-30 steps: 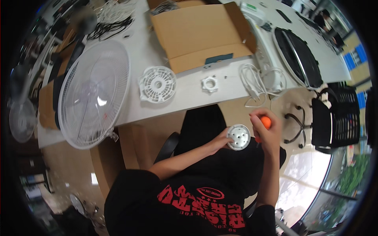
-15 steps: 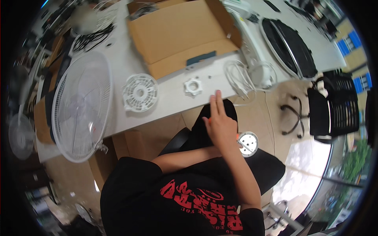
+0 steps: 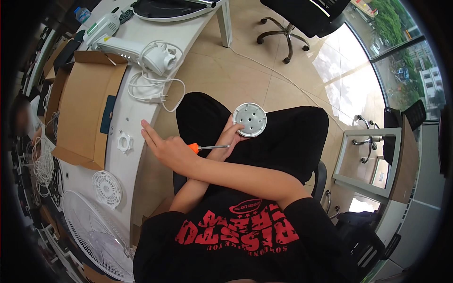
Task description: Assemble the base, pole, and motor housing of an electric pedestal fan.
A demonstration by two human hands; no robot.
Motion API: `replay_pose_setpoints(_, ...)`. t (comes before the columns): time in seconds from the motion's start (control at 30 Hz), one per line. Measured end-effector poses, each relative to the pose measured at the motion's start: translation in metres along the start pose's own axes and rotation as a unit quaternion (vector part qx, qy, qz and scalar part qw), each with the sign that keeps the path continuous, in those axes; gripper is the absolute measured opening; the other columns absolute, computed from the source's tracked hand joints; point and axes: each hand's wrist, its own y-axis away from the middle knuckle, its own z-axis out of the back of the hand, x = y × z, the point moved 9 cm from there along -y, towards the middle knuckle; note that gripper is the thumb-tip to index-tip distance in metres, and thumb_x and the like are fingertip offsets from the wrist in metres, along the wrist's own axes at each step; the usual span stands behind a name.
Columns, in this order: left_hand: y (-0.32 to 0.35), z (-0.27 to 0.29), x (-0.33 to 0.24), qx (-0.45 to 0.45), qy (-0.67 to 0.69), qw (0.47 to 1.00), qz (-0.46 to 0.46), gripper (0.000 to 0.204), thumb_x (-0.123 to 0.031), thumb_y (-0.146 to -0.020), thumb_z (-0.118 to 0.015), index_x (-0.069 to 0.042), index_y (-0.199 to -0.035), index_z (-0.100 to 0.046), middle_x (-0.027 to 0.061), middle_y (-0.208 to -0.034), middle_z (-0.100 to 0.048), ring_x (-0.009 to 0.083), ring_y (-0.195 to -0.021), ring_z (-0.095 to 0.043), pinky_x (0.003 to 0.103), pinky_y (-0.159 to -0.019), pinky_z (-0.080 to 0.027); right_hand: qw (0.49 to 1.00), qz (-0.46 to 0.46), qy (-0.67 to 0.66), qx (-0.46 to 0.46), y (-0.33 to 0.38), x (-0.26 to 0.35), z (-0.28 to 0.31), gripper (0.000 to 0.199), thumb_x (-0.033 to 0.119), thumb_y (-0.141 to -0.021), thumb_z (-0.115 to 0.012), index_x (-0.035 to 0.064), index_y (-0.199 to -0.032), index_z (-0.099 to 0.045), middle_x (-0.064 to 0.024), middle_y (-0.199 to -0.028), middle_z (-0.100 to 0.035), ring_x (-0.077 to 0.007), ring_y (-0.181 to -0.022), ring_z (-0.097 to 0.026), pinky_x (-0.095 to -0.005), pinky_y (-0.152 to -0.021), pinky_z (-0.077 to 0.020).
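Observation:
My left hand [image 3: 229, 138] holds a round white plastic piece [image 3: 249, 120] with several holes over my lap, the thumb on its face. Crossing over the left forearm, my right hand [image 3: 172, 153] has two fingers stretched toward the table edge. A screwdriver [image 3: 214, 147] with an orange handle is tucked in its palm, its shaft pointing right. On the table near those fingertips lies a white notched ring [image 3: 125, 143]. Small dark screws [image 3: 127, 120] lie beside the ring.
An open cardboard box [image 3: 87, 108] stands on the white table. Behind it lies a white fan body [image 3: 160, 59] with a coiled cable and plug. A round white slotted plate [image 3: 107, 189] and a fan guard [image 3: 94, 233] are nearer. An office chair [image 3: 306, 16] stands beyond.
The view has swung to the right, so the table now lies at the left. The round white piece and the screwdriver shaft show more fully. Both hands keep their hold.

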Motion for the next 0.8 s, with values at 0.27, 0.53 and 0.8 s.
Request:
replay_pose_setpoints(0.27,-0.01,0.007,0.016,0.022,-0.015,0.999,-0.023,0.071,-0.002,-0.095,-0.056,-0.009,-0.161,-0.03,0.0145,-0.151,-0.048,0.0296,-0.134,-0.058,0.052,-0.1,-0.059,0.999,0.048,0.013,-0.002,-0.003,-0.01,0.007,0.066,0.005,-0.086,-0.061,-0.0013,-0.15,-0.052,-0.021,-0.167,-0.038,-0.0171,-0.051,-0.064,-0.0304,-0.046,-0.0514)
replay_pose_setpoints(0.53,-0.02,0.044,0.028,-0.011,-0.108,0.987,-0.117,0.07,-0.006,-0.094,-0.068,-0.009,-0.157,-0.037,0.0086,-0.132,-0.055,0.0168,-0.116,-0.061,0.037,-0.081,-0.061,0.986,0.036,0.011,0.161,-0.009,-0.021,0.012,0.081,0.012,-0.085,-0.077,0.0112,-0.158,-0.042,-0.0048,-0.172,-0.031,-0.0299,-0.072,-0.074,-0.0418,-0.058,-0.0571)
replay_pose_setpoints(0.8,0.053,0.045,-0.021,0.039,-0.028,0.974,-0.223,0.054,-0.03,-0.107,-0.065,-0.007,-0.152,-0.045,0.0082,-0.146,-0.054,0.0181,-0.13,-0.057,0.04,-0.107,-0.051,0.988,0.082,-0.017,0.129,-0.016,-0.021,0.026,0.075,-0.001,-0.08,-0.067,0.012,-0.153,-0.051,-0.0021,-0.163,-0.047,-0.0322,-0.077,-0.073,-0.0425,-0.062,-0.0562)
